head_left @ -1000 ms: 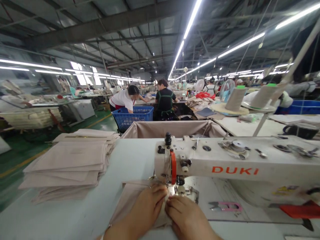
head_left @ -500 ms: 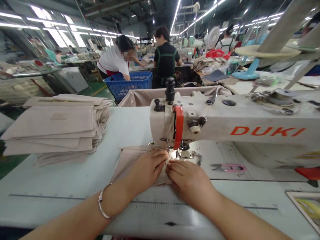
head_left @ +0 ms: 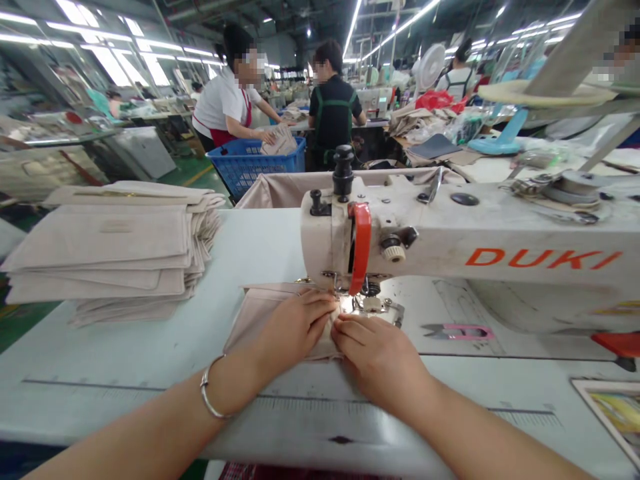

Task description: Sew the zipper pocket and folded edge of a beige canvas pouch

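Observation:
A beige fabric piece (head_left: 253,308) lies flat on the pale table, its right edge close to the lit needle area of a white sewing machine (head_left: 425,235). My left hand (head_left: 293,327) rests over this piece, fingers pressed together and gripping near its right edge. From the other side, my right hand (head_left: 377,350) pinches the same edge, its bent fingertips almost meeting the left ones. Both sets of fingertips are just in front of the presser foot, and the exact seam between them is partly hidden. Thread snips (head_left: 467,331) with a pink handle lie right of my right hand.
A tall stack of folded beige fabric pieces (head_left: 107,243) stands on the left of the table. Behind the machine is a fabric-lined bin (head_left: 270,190). Beyond it, a person in a white shirt (head_left: 220,110) leans over a blue basket (head_left: 235,170); another person (head_left: 335,110) works nearby.
My hands and the fabric stay nearly in place at the needle; the view shifts slightly. The person by the blue basket has straightened somewhat and now holds a beige piece above it.

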{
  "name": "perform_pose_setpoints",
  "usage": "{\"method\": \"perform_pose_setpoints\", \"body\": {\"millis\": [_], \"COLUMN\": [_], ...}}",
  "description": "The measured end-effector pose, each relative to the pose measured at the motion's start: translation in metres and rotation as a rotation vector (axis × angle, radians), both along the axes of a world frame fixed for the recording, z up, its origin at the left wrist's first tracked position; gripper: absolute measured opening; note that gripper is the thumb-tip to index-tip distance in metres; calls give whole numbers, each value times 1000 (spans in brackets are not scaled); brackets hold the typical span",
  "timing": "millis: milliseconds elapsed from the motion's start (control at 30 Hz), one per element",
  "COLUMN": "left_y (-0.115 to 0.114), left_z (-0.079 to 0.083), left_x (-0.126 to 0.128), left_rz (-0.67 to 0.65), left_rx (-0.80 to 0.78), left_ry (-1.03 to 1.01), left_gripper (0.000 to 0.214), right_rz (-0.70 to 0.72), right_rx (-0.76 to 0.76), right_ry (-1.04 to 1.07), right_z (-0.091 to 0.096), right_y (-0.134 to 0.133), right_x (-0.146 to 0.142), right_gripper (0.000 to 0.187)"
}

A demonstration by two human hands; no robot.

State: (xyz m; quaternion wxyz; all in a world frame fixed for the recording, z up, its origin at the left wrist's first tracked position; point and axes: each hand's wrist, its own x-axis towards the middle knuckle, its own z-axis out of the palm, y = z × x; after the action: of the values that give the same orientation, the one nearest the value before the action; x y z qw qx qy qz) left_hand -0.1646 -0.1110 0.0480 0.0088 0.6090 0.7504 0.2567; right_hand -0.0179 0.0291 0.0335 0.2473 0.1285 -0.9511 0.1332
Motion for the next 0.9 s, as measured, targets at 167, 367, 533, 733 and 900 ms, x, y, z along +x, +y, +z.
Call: {"method": "perform_pose_setpoints", "body": {"millis": [167, 367, 533, 733, 900], "left_y": [-2, -2, 2, -10, -23], "left_z": [1, -1, 1, 20, 26], "left_x": [1, -1, -2, 6, 17], "left_rz": [-13, -12, -22, -60, -135], "left_rx": [3, 0, -12, -146, -133], "left_ry": [-30, -31, -58, -82, -77], "left_gripper": [25, 26, 26, 50, 50], "right_rz": [-1, 0, -19, -3, -75], "right_rx": [-15, -36, -70, -58, -1], "right_ry": [-19, -26, -83, -206, -219], "right_z": [1, -3, 3, 39, 22], "right_y": [-2, -2, 0, 41, 67], "right_x": [5, 3, 2, 31, 28], "right_gripper": [26, 23, 30, 72, 55]}}
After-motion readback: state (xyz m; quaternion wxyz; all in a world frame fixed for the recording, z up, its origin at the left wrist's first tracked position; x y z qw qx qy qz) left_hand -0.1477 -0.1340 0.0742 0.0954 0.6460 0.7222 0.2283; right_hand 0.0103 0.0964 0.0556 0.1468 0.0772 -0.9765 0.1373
